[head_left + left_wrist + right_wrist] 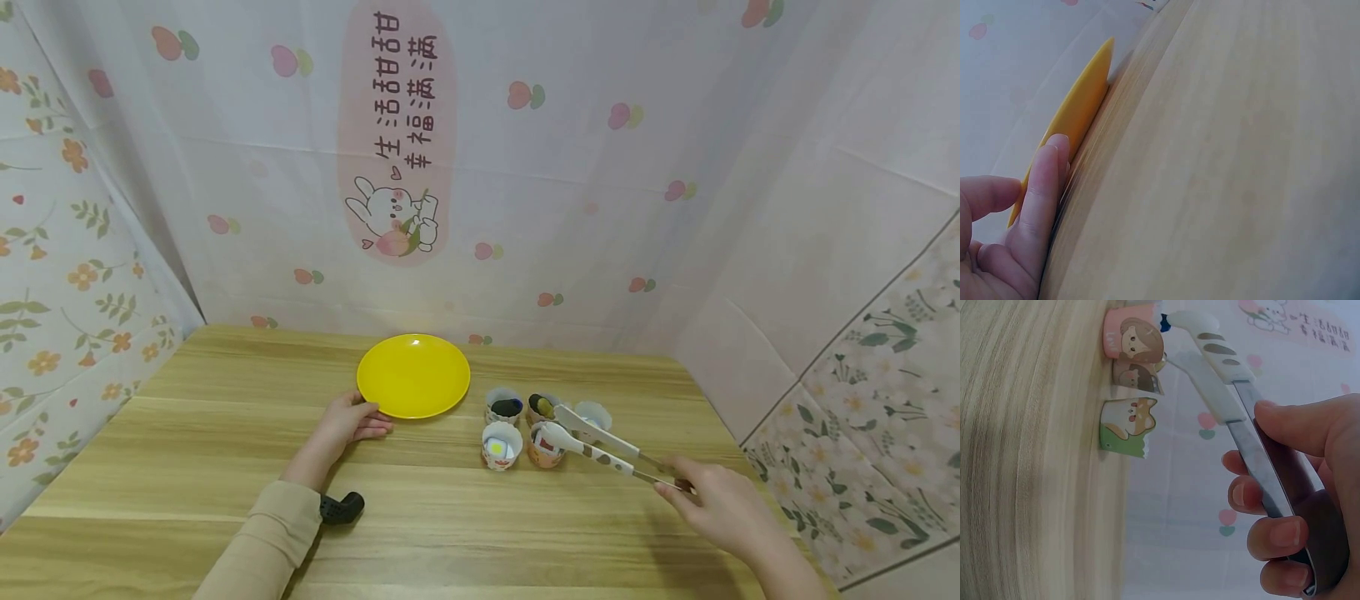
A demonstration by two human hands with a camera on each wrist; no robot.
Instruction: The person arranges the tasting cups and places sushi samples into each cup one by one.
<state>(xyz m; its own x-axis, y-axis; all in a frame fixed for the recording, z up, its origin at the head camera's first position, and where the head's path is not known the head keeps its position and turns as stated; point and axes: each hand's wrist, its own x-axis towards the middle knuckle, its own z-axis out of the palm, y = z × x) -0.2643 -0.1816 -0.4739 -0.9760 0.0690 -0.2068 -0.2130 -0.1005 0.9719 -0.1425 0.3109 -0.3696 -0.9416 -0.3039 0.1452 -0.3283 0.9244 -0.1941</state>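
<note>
At the near left rim of the yellow plate, my left hand pinches the edge, thumb on top and fingers underneath. In the left wrist view the plate stands edge-on between thumb and fingers. My right hand grips the metal handles of tongs with white, brown-spotted tips. Those tips are parted and hang over the front middle paper cup, which holds something reddish-brown. Behind it, a back cup holds an olive-coloured piece and a dark one, close to the upper tip.
Several small paper cups cluster right of the plate. The front left cup holds a white and yellow piece, the back left one a dark piece. Another cup stands behind the tongs. A printed curtain borders the wooden table.
</note>
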